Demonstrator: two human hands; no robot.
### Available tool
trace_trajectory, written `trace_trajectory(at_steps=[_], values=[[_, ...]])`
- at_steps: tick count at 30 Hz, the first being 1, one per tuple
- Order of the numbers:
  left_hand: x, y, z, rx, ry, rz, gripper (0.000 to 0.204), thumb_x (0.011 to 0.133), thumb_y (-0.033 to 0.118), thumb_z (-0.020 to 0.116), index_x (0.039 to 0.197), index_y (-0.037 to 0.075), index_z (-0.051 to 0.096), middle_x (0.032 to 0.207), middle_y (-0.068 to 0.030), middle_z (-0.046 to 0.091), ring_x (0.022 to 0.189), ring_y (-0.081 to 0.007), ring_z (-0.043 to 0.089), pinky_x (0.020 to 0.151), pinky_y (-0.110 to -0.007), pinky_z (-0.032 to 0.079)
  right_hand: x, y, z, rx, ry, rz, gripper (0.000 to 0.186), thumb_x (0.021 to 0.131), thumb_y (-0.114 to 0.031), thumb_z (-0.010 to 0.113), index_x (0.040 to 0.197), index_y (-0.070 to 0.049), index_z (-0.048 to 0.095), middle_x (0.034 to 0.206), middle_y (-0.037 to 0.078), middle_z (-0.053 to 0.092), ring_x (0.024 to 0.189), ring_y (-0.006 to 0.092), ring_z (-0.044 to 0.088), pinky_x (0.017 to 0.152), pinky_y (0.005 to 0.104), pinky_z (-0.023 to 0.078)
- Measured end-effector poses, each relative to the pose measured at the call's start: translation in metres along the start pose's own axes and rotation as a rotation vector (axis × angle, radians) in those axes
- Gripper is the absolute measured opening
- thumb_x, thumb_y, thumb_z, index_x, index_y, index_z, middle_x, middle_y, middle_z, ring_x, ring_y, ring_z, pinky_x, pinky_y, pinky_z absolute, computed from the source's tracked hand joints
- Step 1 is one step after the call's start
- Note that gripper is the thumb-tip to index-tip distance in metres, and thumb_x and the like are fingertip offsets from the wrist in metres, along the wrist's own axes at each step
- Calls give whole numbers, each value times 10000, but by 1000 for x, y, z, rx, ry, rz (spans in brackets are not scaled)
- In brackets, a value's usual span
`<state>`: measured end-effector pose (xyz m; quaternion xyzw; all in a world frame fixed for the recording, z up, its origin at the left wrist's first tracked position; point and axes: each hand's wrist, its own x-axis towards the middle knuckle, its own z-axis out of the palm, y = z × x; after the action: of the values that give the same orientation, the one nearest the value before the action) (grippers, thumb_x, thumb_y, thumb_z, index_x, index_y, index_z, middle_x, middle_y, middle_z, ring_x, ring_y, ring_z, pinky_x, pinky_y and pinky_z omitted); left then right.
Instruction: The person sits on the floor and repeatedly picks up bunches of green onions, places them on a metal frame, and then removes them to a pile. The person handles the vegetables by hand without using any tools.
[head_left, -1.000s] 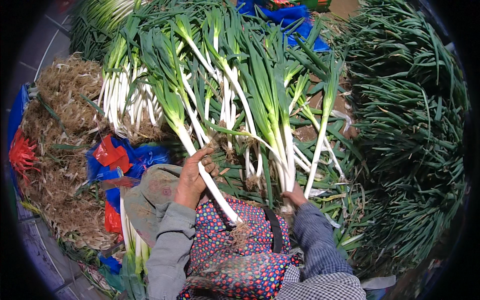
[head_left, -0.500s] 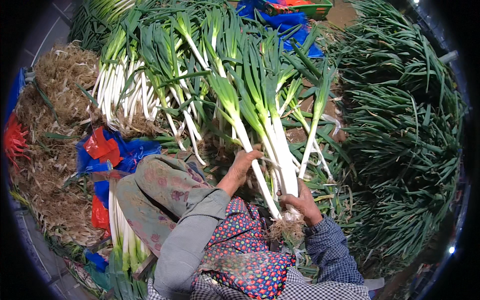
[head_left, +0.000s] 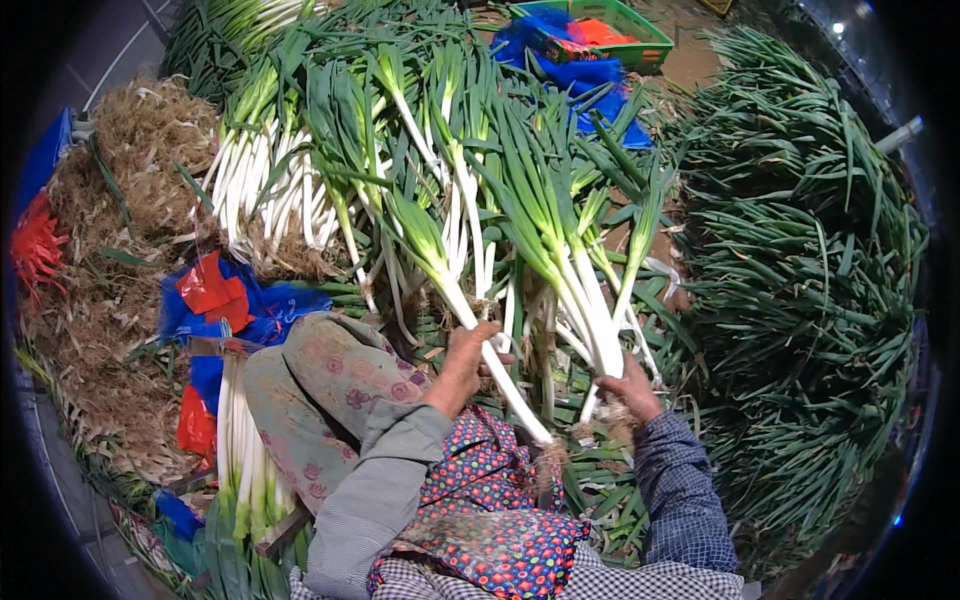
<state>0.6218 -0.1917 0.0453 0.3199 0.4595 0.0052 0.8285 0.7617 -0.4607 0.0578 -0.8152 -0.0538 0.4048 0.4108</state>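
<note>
My left hand [head_left: 468,362] is closed around the white stalk of a single large green onion [head_left: 515,400], which slants over my lap with its roots toward me. To its right, my right hand [head_left: 632,390] grips a small bunch of green onions [head_left: 602,335] low down, close to their brown roots. The leaves of both fan away from me. Beyond my hands lies a heap of peeled green onions [head_left: 270,190] with bare white stalks, roots facing me. The fingers of my right hand are partly hidden behind the bunch.
Dry root trimmings [head_left: 120,310] are piled at the left. At the right stands a big heap of leafy green onions [head_left: 800,300]. A green crate [head_left: 655,48] is at the back. Blue netting with a red plastic piece [head_left: 212,285] and a peeled bundle [head_left: 245,430] lie beside my knee.
My hands have moved apart. The single green onion, in my left hand, has swung left, away from the bunch; my right hand has shifted right with the rest. The view has shifted slightly.
</note>
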Motion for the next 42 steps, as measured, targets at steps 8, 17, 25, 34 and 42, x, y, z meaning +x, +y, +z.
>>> trace_trajectory(at_steps=[8, 17, 25, 34, 42], values=[[5, -69, 18, 62, -294, -197, 486, 914, 321, 624, 1216, -43, 512, 1107, -172, 613, 805, -256, 677, 651, -381, 600, -58, -19, 49, 250, -325, 60, 762, 741, -152, 696, 1373, 87, 345, 1246, 202, 545, 1095, 260, 575, 965, 349, 455], [12, -100, 22, 187, -282, -53, 492, 866, 412, 693, 1088, -21, 626, 984, -86, 658, 879, -178, 580, 834, -343, 452, -69, 2, 60, 290, -421, 230, 596, 854, -194, 548, 1387, 23, 393, 1215, 142, 561, 1064, 202, 543, 945, 308, 431], [16, -113, 33, 204, -350, -60, 636, 882, 476, 641, 1220, -56, 551, 1103, -123, 622, 1016, -191, 542, 915, -343, 402, -75, -10, 77, -89, -310, -21, 1079, 785, -307, 754, 1502, -33, -4, 1435, 245, 311, 1296, 335, 371, 1088, 393, 318], [2, -27, 42, -684, -566, -39, 605, 828, 521, 671, 1227, 81, 562, 1112, -87, 655, 984, -236, 638, 905, -402, 507, -168, -71, 44, -381, -409, -239, 1059, 763, -153, 648, 1455, 53, -127, 1460, 314, 218, 1357, 362, 281, 1102, 359, 265], [-22, 42, -2, -871, -322, 267, 739, 797, 566, 682, 1345, 122, 465, 1218, -102, 584, 1133, -234, 542, 970, -423, 450, -212, -112, 54, -279, -517, -194, 1119, 735, 104, 523, 1441, -152, -308, 1361, 184, 359, 910, 230, 530, 724, 321, 487]])
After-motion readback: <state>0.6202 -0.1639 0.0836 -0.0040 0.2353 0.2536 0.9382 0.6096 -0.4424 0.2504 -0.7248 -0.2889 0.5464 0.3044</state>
